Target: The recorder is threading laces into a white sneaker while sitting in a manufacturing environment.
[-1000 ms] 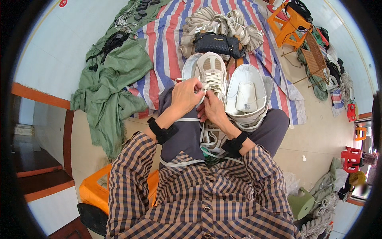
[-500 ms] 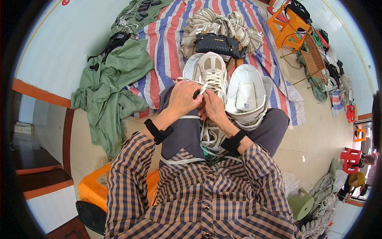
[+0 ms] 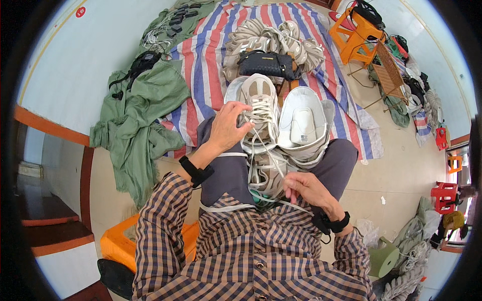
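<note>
Left hand (image 3: 228,125) curled around the near side of a beige sneaker (image 3: 259,113), fingers bent over its edge beside the laces, gripping it on the lap. Right hand (image 3: 307,188) lower and closer to the body, pinched shut on a white shoelace (image 3: 263,153) running taut from the fingertips up to the sneaker's eyelets. Black band at each wrist. Just below the left hand, between both hands, a second sneaker (image 3: 263,175) wedged between the knees, partly hidden. Right beside the held sneaker, above the right hand, an upturned white shoe (image 3: 304,125) showing its inside. Farther beyond both hands, a black pouch (image 3: 266,63) lying against a heap of pale sneakers (image 3: 273,37), all on a striped red, blue and white sheet (image 3: 206,65). Out to the left of the left hand, a crumpled green cloth (image 3: 140,115) on the floor. Far off past the right hand, an orange plastic stool (image 3: 356,30) and a red stool (image 3: 444,193). Under the seated body, behind the left elbow, an orange seat (image 3: 118,243).
</note>
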`<state>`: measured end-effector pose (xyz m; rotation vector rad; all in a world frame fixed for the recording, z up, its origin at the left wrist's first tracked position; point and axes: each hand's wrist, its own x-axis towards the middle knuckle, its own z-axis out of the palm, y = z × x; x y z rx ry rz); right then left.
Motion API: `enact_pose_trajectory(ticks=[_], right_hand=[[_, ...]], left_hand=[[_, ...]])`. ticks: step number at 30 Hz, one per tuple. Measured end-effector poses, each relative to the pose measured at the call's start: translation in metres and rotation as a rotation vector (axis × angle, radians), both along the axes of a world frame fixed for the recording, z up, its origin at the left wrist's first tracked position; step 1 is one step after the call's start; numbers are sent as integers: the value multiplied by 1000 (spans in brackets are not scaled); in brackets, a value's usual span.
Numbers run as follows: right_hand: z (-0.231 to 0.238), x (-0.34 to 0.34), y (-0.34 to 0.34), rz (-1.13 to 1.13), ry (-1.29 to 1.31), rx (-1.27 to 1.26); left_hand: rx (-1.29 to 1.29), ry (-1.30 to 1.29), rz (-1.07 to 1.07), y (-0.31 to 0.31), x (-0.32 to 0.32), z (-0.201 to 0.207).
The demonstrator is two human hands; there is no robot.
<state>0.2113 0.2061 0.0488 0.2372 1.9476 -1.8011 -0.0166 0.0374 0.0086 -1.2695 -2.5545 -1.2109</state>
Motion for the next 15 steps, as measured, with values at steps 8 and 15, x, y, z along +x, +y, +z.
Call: enact_pose_trajectory(ticks=[8, 15], right_hand=[[-10, -23, -30, -517, 366, -349], [-27, -43, -35, -455, 388, -689]], left_hand=[[-133, 371, -149, 33, -3, -15], [-149, 438, -166, 36, 6, 1]])
